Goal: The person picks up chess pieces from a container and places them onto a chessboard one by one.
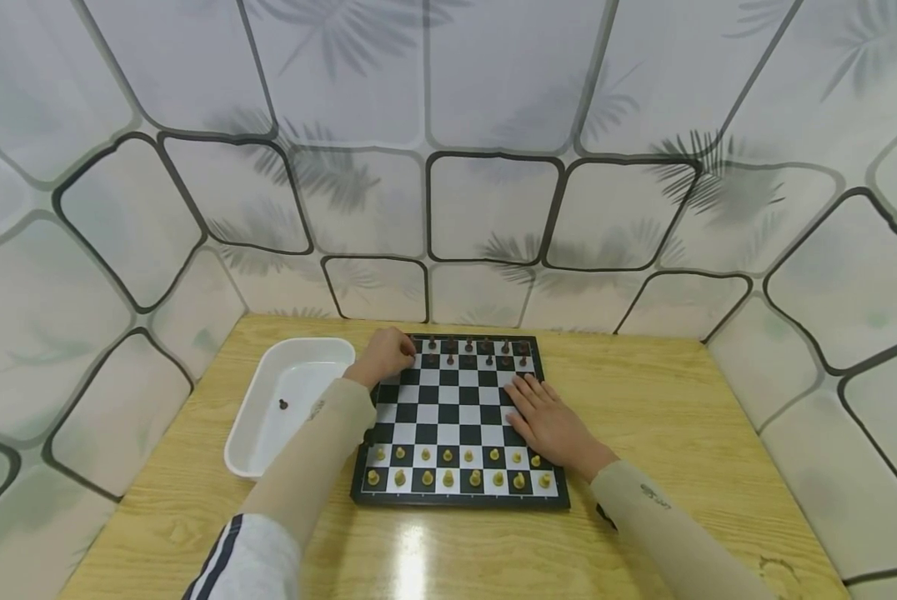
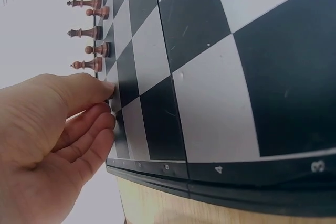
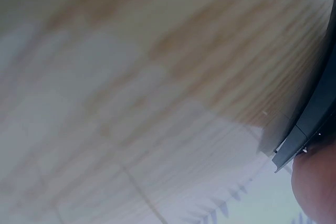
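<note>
At the far left corner of the chessboard, my left hand has its thumb and fingertips close together. In the left wrist view the left hand pinches a small dark chess piece, mostly hidden by the fingers. Dark brown chess pieces stand in two rows along the far side. Yellow chess pieces fill two rows at the near side. My right hand lies flat with fingers extended over the board's right edge; only a bit of the right hand shows in the right wrist view.
A white plastic tray stands left of the board, with one small dark chess piece lying in it. The board rests on a wooden table. Patterned wall panels rise behind the table and at both sides.
</note>
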### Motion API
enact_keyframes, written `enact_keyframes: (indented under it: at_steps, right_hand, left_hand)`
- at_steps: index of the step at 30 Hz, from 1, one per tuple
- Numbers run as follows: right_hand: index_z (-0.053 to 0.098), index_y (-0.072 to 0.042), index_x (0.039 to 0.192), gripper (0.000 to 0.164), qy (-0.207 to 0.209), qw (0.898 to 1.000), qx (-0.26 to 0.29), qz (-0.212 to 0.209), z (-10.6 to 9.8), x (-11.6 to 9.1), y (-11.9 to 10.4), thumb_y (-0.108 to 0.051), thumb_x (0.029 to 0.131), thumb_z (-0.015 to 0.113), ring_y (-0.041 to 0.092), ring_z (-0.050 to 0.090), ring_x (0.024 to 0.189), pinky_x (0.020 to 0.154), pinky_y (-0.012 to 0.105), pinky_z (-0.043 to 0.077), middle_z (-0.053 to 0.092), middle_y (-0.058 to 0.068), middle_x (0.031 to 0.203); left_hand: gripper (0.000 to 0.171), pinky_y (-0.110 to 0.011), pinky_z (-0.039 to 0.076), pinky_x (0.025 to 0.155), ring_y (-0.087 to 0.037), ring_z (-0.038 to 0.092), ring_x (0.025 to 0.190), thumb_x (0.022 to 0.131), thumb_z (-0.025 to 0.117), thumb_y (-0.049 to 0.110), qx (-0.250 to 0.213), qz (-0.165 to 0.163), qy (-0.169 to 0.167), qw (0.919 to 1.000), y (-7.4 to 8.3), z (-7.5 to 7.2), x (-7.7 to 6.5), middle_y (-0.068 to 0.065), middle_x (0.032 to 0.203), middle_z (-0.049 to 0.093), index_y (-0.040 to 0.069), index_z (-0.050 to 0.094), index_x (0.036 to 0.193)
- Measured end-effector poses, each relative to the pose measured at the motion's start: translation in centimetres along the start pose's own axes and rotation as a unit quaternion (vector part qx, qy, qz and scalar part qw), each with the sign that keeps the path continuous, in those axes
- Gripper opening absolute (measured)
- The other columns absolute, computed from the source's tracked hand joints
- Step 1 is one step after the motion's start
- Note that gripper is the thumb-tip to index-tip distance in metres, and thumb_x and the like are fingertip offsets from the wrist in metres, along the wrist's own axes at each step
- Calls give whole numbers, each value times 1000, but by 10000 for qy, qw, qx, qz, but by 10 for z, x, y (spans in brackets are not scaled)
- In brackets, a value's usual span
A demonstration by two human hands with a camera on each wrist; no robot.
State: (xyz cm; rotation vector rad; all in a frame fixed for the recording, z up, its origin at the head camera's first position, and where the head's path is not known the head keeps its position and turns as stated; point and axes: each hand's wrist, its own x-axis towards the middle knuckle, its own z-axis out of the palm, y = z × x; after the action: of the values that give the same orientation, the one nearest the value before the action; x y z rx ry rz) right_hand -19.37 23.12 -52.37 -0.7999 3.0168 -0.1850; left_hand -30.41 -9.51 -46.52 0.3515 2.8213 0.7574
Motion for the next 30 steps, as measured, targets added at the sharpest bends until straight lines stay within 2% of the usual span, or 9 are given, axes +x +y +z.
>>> enact_keyframes:
  at_steps: [7, 15, 23, 27, 30]
  right_hand:
    - [36, -3, 163, 63, -67, 10000, 37, 15, -2, 0, -1, -42, 114, 40, 40, 25, 161, 131, 55, 23, 32, 19, 171]
    - [37, -3, 163, 62, -75, 10000, 48, 30, -3, 0, -1, -41, 114, 40, 40, 26, 161, 131, 55, 24, 32, 19, 171]
    - [36, -3, 163, 63, -95, 9999, 30, 29, -3, 0, -1, -42, 114, 40, 40, 25, 161, 131, 55, 23, 32, 19, 171]
    - [36, -3, 163, 63, -91, 9999, 72, 31, -2, 1, -1, -42, 113, 41, 40, 25, 161, 131, 55, 23, 31, 19, 171]
    - [35, -3, 163, 63, -86, 9999, 24, 57, 0, 0, 0, -42, 114, 40, 40, 25, 161, 131, 55, 23, 31, 19, 171]
  left_hand:
    - [21, -41, 61, 90, -27, 71, 102, 97, 72, 10, 88, 15, -7, 10000, 1, -1, 1, -16, 114, 77, -1, 78, 115]
    - [27, -41, 60, 87, -29, 70, 102, 95, 73, 10, 28, 336, 93, 9994, -7, -13, -1, -18, 115, 75, 0, 77, 119]
    - [26, -51, 58, 97, -38, 70, 111, 98, 70, 9, -264, 645, 442, 9966, -23, -49, -21, -22, 118, 75, -5, 74, 119]
    - [26, -54, 59, 94, -40, 71, 108, 96, 68, 8, -213, 774, 665, 9946, -41, -68, -36, -24, 114, 76, -7, 74, 116]
    - [29, -56, 57, 95, -42, 70, 108, 96, 66, 7, -279, 714, 668, 9948, -57, -80, -47, -27, 116, 74, -9, 72, 119]
